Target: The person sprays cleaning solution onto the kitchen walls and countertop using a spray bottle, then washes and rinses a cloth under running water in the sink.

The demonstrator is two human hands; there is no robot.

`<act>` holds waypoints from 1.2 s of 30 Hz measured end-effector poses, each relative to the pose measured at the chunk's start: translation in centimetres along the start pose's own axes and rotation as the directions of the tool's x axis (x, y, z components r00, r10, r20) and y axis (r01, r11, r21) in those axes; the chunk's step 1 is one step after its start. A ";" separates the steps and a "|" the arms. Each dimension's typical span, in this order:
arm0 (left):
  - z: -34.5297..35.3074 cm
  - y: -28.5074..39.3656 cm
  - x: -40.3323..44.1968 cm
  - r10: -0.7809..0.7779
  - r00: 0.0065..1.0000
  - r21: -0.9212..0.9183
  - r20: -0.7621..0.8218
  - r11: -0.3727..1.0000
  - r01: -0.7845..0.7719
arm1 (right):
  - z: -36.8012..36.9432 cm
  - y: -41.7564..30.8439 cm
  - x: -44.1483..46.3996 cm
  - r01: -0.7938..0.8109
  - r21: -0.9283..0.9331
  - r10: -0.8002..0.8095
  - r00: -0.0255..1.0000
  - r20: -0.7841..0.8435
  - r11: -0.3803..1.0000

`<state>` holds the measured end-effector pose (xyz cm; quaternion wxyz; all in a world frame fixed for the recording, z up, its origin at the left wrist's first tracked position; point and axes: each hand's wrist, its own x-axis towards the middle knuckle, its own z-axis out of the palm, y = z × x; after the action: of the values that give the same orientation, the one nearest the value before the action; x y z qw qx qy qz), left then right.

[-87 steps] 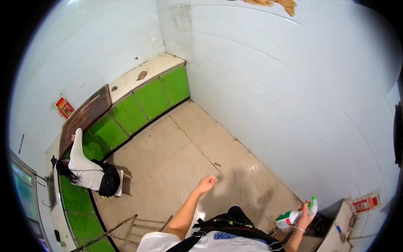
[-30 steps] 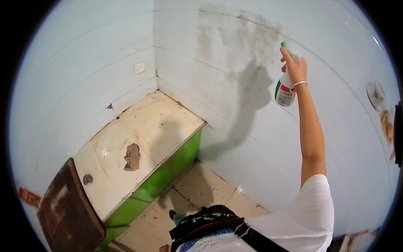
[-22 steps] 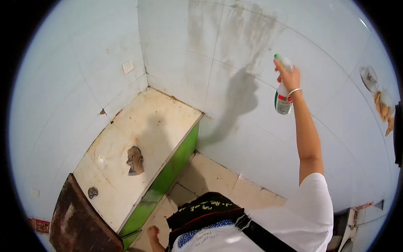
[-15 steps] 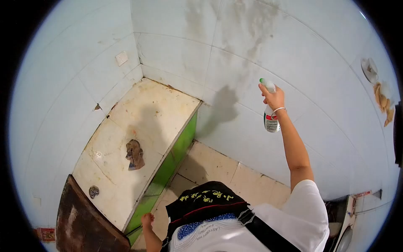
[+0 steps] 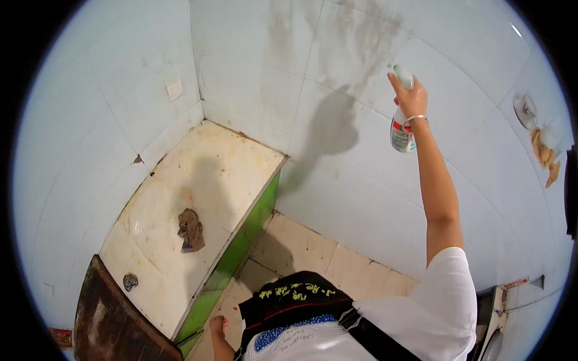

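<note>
R hand (image 5: 412, 96): fingers wrapped round neck of spray bottle (image 5: 402, 135), gripping it; trigger mostly hidden, can't tell if pressed. Bottle held up in front of wall (image 5: 463, 162), roughly upright w/ slight tilt, green nozzle (image 5: 396, 68) at top, pointing up-L twd stain (image 5: 355, 36). Body white, red + green on label; print too small to read. Bracelet (image 5: 416, 119) on R wrist, just above bottle's side. R arm stretched out, elbow nearly straight.

L hand (image 5: 218, 327): low, beside apron (image 5: 295, 295), near cabinet (image 5: 247, 231) front. Fingers look bent; small + part blurred, can't tell if open or closed.

Apron black w/ yellow lettering, over white shirt (image 5: 415, 319).

Stain: grey, streaky, upper wall. Shadow (image 5: 331, 123) of hand + bottle falls on wall below it, L of bottle.

Counter (image 5: 147, 225): L of person, runs to wall corner; cream top, brownish marks. On it: brown rag (image 5: 191, 231) approx. mid, small dark lump (image 5: 130, 281) nearer board (image 5: 111, 319). Board dark brown, at counter's near end. Cabinet under counter, green.

Socket (image 5: 174, 89) on L wall, above counter. Floor (image 5: 307, 234) beige tile, btwn cabinet and wall.
</note>
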<state>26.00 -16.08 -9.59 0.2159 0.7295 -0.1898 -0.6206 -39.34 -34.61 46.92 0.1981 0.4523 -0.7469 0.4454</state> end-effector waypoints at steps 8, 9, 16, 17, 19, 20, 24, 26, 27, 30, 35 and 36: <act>-1.0 -3.5 0.4 -0.122 0.988 -0.351 0.089 0.925 0.146 | -2.2 -6.2 7.7 0.088 0.022 -0.084 0.985 -0.151 0.996; -0.9 -3.7 0.5 -0.146 0.988 -0.384 0.050 0.910 0.154 | -2.0 -6.6 8.0 0.168 0.028 -0.162 0.976 -0.147 0.985; -1.1 -3.8 0.5 -0.115 0.993 -0.279 0.024 0.953 0.117 | -0.4 -11.6 8.6 0.268 0.010 -0.268 0.963 -0.015 0.963; -0.9 -3.2 -0.1 -0.075 0.997 -0.223 -0.003 0.972 0.072 | 0.0 -12.2 8.6 0.270 0.018 -0.270 0.963 -0.009 0.963; -1.5 -3.6 -0.5 -0.038 0.999 -0.169 -0.037 0.985 0.031 | 1.0 -13.1 8.9 0.248 0.063 -0.250 0.968 0.021 0.967; -1.4 -3.5 -0.4 -0.020 0.999 -0.195 -0.045 0.981 0.011 | 1.4 -13.5 9.1 0.251 0.069 -0.253 0.967 0.024 0.966; -1.9 -3.6 0.0 -0.070 0.995 -0.232 -0.071 0.971 0.052 | 2.8 -15.0 9.7 0.298 0.073 -0.298 0.954 -0.004 0.952; -2.2 -4.5 -0.2 -0.044 0.996 -0.252 -0.077 0.967 0.023 | 3.8 -15.7 10.3 0.320 0.081 -0.321 0.947 -0.007 0.944; -2.3 -4.9 -0.2 -0.016 0.997 -0.262 -0.080 0.965 -0.005 | 4.1 -15.9 10.9 0.348 0.069 -0.347 0.937 -0.026 0.935; -3.5 -6.7 0.5 -0.099 0.994 -0.422 0.050 0.900 0.111 | 3.1 -18.3 10.1 0.367 0.068 -0.370 0.928 0.039 0.928; -2.9 -9.3 0.1 -0.107 0.994 -0.467 0.009 0.879 0.099 | 6.1 -17.7 9.1 0.293 0.047 -0.297 0.942 0.153 0.955; -2.6 -9.3 -0.4 -0.079 0.992 -0.311 -0.094 0.949 0.046 | 7.1 -17.2 8.3 0.277 0.084 -0.289 0.939 0.187 0.957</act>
<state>28.59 -7.88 -13.99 0.3172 0.7242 -0.0559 -0.6098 -28.23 -48.06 57.37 0.1721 0.6023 -0.6771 0.3862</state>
